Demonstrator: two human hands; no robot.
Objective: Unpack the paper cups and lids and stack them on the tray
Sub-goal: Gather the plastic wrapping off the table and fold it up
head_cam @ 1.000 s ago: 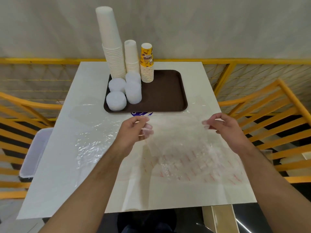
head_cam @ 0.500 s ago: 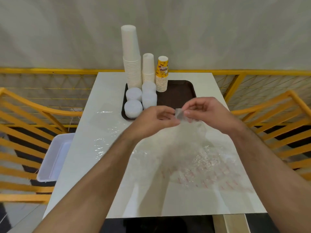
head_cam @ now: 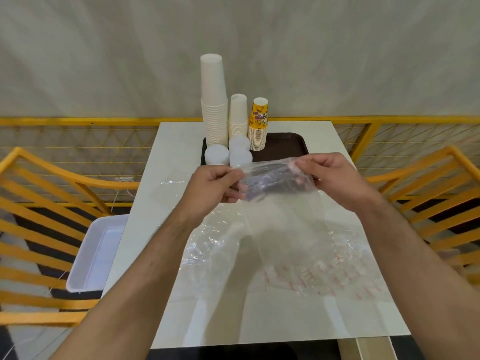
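A brown tray (head_cam: 285, 145) lies at the far end of the white table (head_cam: 168, 203). On it stand a tall stack of white cups (head_cam: 213, 100), a shorter white stack (head_cam: 238, 115) and a yellow printed stack (head_cam: 258, 123). White lid stacks (head_cam: 217, 154) sit at the tray's near left. Between the tray and me, my left hand (head_cam: 215, 187) and my right hand (head_cam: 335, 178) pinch the top edge of a clear plastic bag (head_cam: 275, 178) and hold it stretched above the table. The bag hangs down to the tabletop, with red print (head_cam: 319, 279) near its lower part.
Crumpled clear plastic (head_cam: 207, 248) lies on the table's left-middle. A white bin (head_cam: 98, 253) sits on the floor at the table's left. Orange slatted chairs (head_cam: 52, 203) flank both sides, and a yellow railing (head_cam: 78, 120) runs behind the table.
The hands came together at the bag's top edge, then drew apart again, stretching it between them. The camera view shifted, so the tray looks farther off.
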